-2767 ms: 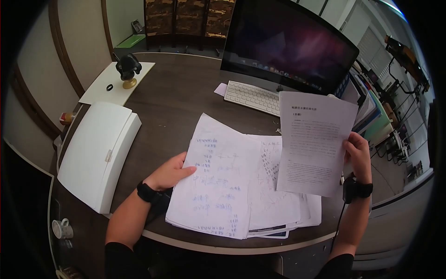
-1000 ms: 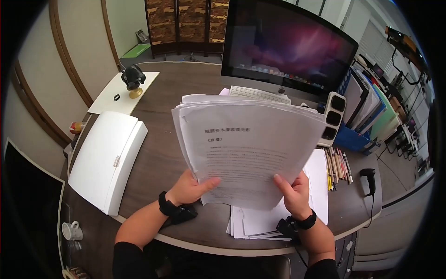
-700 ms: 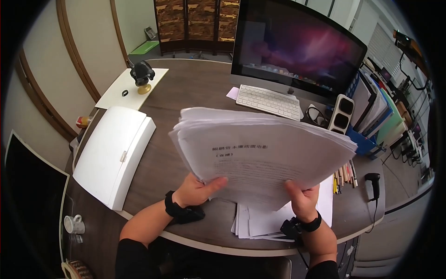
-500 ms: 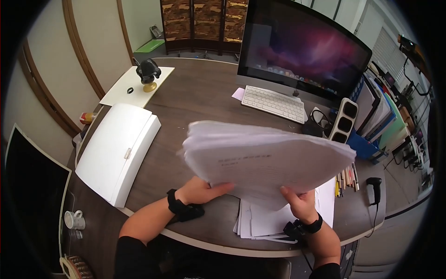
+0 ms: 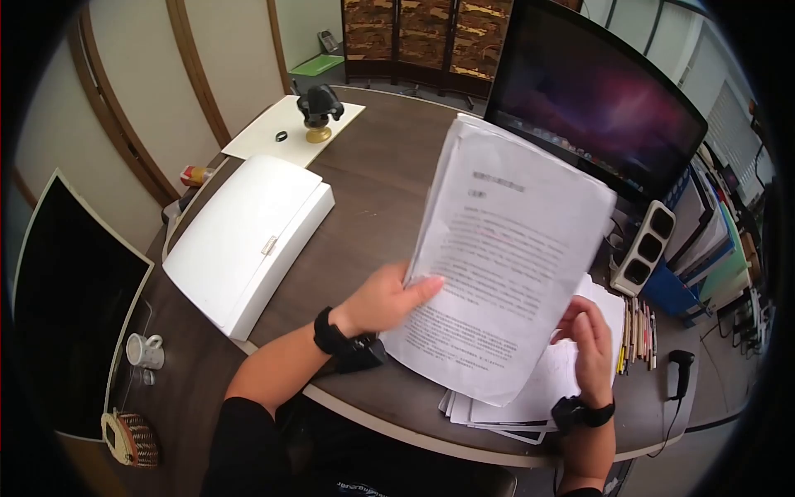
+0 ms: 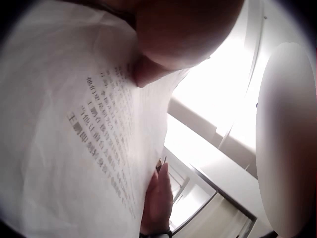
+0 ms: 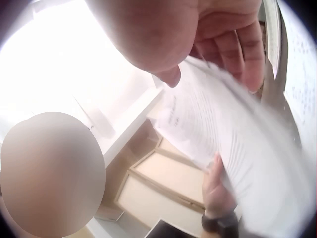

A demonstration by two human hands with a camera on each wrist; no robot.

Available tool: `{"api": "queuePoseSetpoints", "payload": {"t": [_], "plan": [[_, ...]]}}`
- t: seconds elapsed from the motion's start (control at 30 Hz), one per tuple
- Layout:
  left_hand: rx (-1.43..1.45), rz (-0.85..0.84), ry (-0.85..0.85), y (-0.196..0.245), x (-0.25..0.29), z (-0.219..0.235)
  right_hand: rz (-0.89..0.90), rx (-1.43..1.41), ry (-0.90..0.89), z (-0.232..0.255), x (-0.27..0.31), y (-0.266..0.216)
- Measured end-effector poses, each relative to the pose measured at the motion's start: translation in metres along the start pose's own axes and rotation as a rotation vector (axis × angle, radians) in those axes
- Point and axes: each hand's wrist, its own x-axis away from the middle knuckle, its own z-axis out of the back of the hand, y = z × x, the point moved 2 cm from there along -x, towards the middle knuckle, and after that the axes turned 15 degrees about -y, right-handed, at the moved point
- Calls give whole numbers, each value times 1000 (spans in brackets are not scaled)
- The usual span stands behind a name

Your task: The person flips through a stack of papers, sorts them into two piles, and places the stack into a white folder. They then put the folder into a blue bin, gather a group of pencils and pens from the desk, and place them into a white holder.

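A thick stack of printed paper sheets (image 5: pixel 505 248) is held up over the desk, tilted, its typed front page facing me. My left hand (image 5: pixel 383 300) grips the stack's left edge, thumb lying on the front page and fingers hidden behind. Beside the right edge is my right hand (image 5: pixel 590 352), its fingers loosely bent and thumb apart from them. In the right wrist view, the thumb and fingers of my right hand (image 7: pixel 223 29) are spread on either side of the stack's edge. Other papers (image 5: pixel 556 377) lie on the desk beneath, partly covered by the stack.
Pencils (image 5: pixel 638 335) and a black handheld device (image 5: pixel 681 373) with a cord lie at right. Behind are a white three-slot holder (image 5: pixel 644 248), a blue file box (image 5: pixel 675 290) and a monitor (image 5: pixel 604 99). A white box (image 5: pixel 248 240) sits at left, near a mug (image 5: pixel 146 352).
The handwritten pile and single printed sheet were brought together into one stack, which both hands held. The stack has since tilted upright, and my right hand has come off its edge. The view swung left.
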Motion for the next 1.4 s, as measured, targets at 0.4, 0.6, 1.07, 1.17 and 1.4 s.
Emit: {"api": "queuePoseSetpoints", "payload": {"t": [0.4,0.6,1.07,1.17,1.4], "plan": [[173,259,88,-49,29,54,-414,965,235,44,39,52],[87,322,67,-54,26,49,-386,854,290,38,37,52],[189,308,18,-60,26,55,-406,370,263,61,50,58],[231,277,5,-59,28,57,-329,142,298,72,57,53],[384,274,14,-57,37,61,-99,-230,377,54,39,21]]}}
